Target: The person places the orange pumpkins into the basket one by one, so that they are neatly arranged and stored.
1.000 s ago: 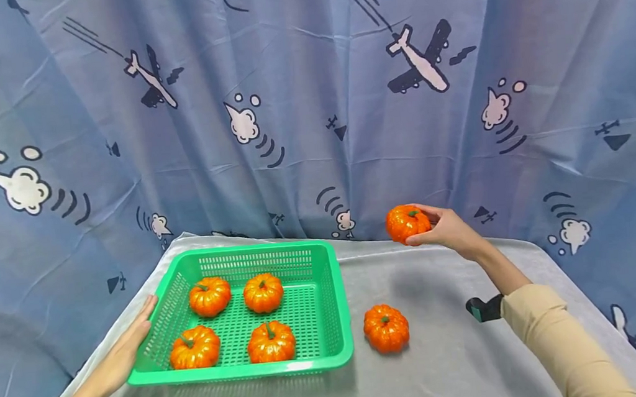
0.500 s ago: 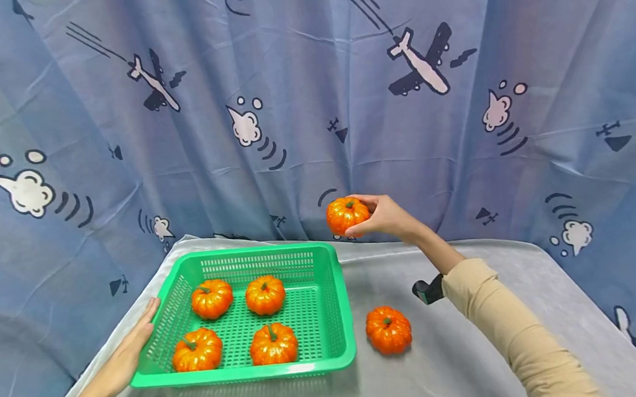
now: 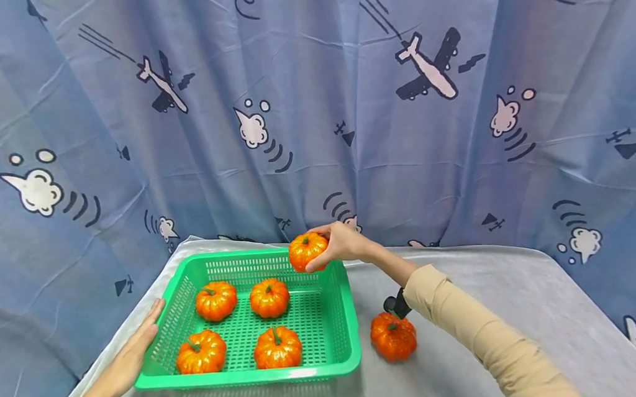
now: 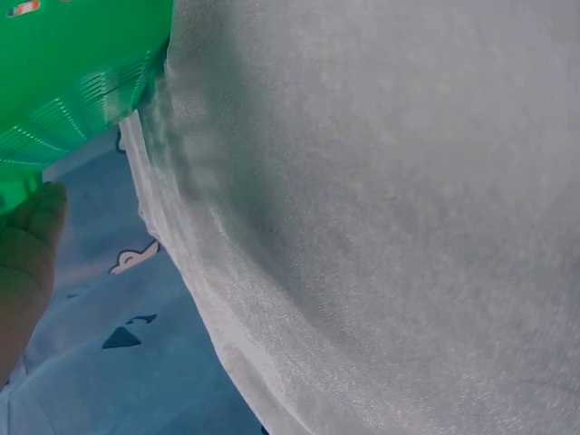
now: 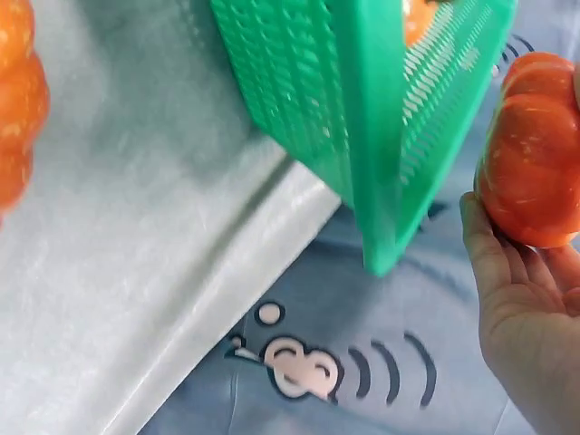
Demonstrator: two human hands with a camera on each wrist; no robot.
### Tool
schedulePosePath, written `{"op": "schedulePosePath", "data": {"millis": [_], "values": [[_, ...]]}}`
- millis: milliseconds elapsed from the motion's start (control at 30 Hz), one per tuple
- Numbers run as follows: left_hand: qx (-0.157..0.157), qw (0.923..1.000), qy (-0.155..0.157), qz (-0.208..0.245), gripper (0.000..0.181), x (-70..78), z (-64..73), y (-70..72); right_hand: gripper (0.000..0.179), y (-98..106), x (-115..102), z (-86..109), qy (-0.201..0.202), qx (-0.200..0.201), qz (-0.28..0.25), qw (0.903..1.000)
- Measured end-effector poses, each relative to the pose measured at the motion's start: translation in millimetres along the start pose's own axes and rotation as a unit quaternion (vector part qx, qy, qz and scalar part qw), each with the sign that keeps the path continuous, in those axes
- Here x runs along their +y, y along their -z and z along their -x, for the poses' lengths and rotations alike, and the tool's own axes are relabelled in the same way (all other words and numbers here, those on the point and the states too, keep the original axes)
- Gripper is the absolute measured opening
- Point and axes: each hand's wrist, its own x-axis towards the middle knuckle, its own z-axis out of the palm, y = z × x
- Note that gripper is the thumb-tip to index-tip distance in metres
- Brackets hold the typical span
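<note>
My right hand (image 3: 344, 244) grips a small orange pumpkin (image 3: 307, 252) between thumb and fingers, above the back right corner of a green plastic basket (image 3: 220, 378). In the right wrist view the held pumpkin (image 5: 535, 149) is beside the basket's rim (image 5: 367, 136). My left hand (image 3: 131, 356) lies with extended fingers against the basket's left side; the left wrist view shows its fingers (image 4: 41, 217) at the green wall. Several pumpkins sit inside the basket, among them a back left one (image 3: 216, 300) and a front right one (image 3: 277, 347).
Another pumpkin (image 3: 394, 337) rests on the grey cloth-covered table (image 3: 506, 308), right of the basket and partly behind the dark wrist camera (image 3: 397, 305). A blue patterned curtain (image 3: 311, 118) hangs behind the table's back edge.
My right hand has carried the pumpkin leftward from over the table's right side, then lowered it over the basket's back right corner. The left hand stays at the basket's side.
</note>
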Motion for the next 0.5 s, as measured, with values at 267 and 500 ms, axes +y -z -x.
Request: {"op": "schedulePosePath", "data": {"millis": [267,500], "values": [[0.002,1.0,-0.005,-0.003,0.047,0.1,-0.9,-0.3,0.067,-23,-5,-3.6,0.026,-0.028,0.114,0.9927],[0.007,0.9999,-0.013,-0.005,0.046,-1.2,0.3,-2.3,0.069,-43,-6,-4.5,0.012,-0.079,0.2,0.9765]]}}
